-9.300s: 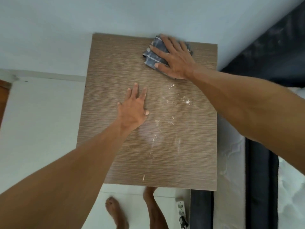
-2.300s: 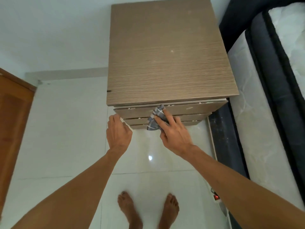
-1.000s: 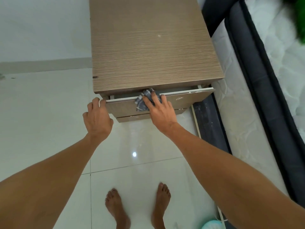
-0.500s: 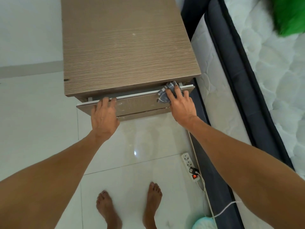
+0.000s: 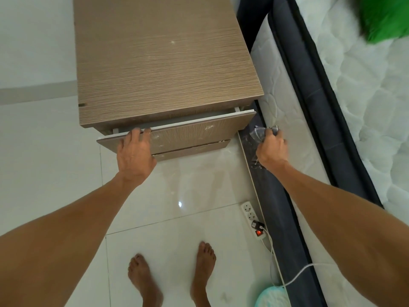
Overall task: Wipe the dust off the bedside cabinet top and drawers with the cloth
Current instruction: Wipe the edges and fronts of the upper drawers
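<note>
Glossy white tile floor (image 5: pixel 183 229) lies bare in front of the bedside cabinet (image 5: pixel 163 60), which stands just beside the mattress (image 5: pixel 285 120). The top drawer (image 5: pixel 188 134) is pulled partly out; the left hand (image 5: pixel 135 156) hooks its fingers over the drawer's white upper edge. The right hand (image 5: pixel 271 149) is fisted around the cloth (image 5: pixel 262 132), off the drawer's right corner, over the dark bed base. A power strip (image 5: pixel 253 220) lies by the bed.

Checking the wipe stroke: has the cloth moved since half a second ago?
Yes. The cloth, in the right hand, was on the top drawer's right end; it is now off the drawer, to its right, over the bed base.
</note>
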`<state>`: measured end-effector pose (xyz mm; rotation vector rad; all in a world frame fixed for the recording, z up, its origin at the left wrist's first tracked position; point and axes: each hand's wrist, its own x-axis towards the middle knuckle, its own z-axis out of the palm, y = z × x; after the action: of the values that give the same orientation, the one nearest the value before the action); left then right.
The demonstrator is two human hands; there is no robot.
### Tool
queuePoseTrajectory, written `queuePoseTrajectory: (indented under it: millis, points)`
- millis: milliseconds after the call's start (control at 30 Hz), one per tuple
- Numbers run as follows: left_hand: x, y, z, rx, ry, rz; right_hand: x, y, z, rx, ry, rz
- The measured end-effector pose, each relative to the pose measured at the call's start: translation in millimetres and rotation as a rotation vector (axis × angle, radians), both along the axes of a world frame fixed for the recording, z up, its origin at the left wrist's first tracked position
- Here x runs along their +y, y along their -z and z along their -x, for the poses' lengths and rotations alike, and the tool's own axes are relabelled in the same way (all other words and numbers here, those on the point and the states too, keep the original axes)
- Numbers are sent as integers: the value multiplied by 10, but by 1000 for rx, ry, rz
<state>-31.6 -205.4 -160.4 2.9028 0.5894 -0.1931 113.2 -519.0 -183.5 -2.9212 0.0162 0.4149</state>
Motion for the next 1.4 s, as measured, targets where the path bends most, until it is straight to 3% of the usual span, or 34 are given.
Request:
queuePoseTrajectory:
  millis: [200,433,533,700,1100,1233,1400]
  points:
    - [38,-45,4,27,33,6,244,-158,123,-170,16,-190]
    - [128,-81,40,69,60,4,1101,-425,499,-194,-483,-181]
    - [164,-105,55,84,72,-5,1489,-350,574,-186,-537,-107]
    - [178,-99,30,95,76,4,1599,-305,421,-147,-467,67]
    - [107,-69,12,61,26,0,578,-335,-378,-79,-235,290]
    - [117,-79,23,52,23,12,279,-282,-464,85,33,208]
    - [230,-61,128,-41,-109,11,186,-121,-96,-20,168,-51]
